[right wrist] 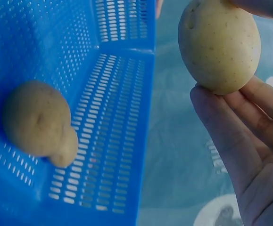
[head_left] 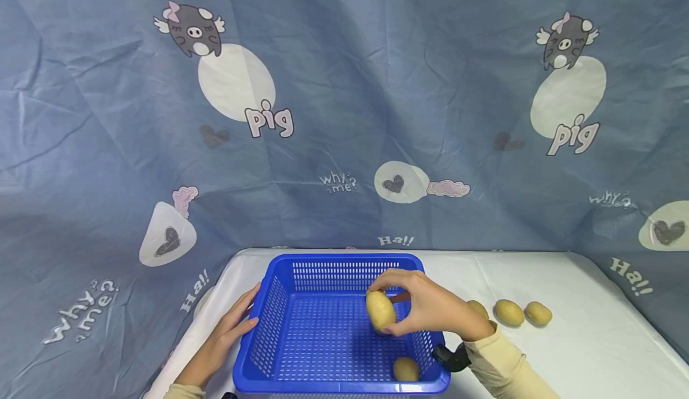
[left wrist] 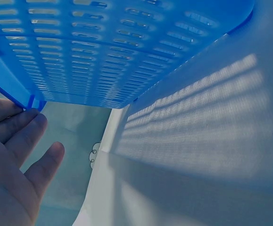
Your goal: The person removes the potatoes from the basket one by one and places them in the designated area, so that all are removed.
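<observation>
A blue perforated basket (head_left: 280,291) stands on the white table (head_left: 581,339). My right hand (head_left: 425,306) grips a yellow potato (head_left: 380,310) over the basket's inside; the right wrist view shows that potato (right wrist: 219,44) pinched between my fingers (right wrist: 230,122) and thumb. A second potato (head_left: 406,369) lies in the basket's near right corner, seen also as a lumpy potato (right wrist: 37,122) against the wall. My left hand (head_left: 228,333) rests with straight fingers (left wrist: 18,136) against the basket's left wall (left wrist: 103,52).
Three more potatoes lie on the table right of the basket: one (head_left: 478,309) partly behind my wrist, one (head_left: 509,312) beside it, one (head_left: 538,313) farthest right. A blue cartoon-print cloth (head_left: 344,118) hangs behind the table. The table's left edge is near my left hand.
</observation>
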`<state>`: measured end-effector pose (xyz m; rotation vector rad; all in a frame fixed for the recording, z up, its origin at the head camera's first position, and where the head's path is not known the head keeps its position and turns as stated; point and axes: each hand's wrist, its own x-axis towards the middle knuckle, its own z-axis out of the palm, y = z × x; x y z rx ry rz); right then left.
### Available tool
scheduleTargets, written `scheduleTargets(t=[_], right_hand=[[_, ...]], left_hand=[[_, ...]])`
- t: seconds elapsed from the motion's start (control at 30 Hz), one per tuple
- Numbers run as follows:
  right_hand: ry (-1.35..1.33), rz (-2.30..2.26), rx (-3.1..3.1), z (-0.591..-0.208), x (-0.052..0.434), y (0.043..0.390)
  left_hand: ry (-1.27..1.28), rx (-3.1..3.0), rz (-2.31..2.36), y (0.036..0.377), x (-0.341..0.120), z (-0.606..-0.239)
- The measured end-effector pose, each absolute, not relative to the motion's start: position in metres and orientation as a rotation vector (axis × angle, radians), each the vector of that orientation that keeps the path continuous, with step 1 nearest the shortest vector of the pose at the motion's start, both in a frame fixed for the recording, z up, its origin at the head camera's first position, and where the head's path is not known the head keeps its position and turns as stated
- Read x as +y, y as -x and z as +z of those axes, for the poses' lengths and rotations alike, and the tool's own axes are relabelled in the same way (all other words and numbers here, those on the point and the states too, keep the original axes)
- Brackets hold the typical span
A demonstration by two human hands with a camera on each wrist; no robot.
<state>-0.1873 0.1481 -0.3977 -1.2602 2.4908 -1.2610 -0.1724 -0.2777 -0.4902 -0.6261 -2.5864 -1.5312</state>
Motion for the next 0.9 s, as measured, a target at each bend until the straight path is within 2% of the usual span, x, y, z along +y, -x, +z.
scheduleTargets(t=[0.57,0.9], right_hand=[[1.238,-1.467,2.703,-0.409,0.194,0.175],[1.172,-1.588,2.774,-0.420,0.219,0.165]], left_hand=[[0.567,-2.631,-1.555,0.170,-0.277,-0.488],[0.624,-2.588,-1.555,0.172,-0.278,-0.490]])
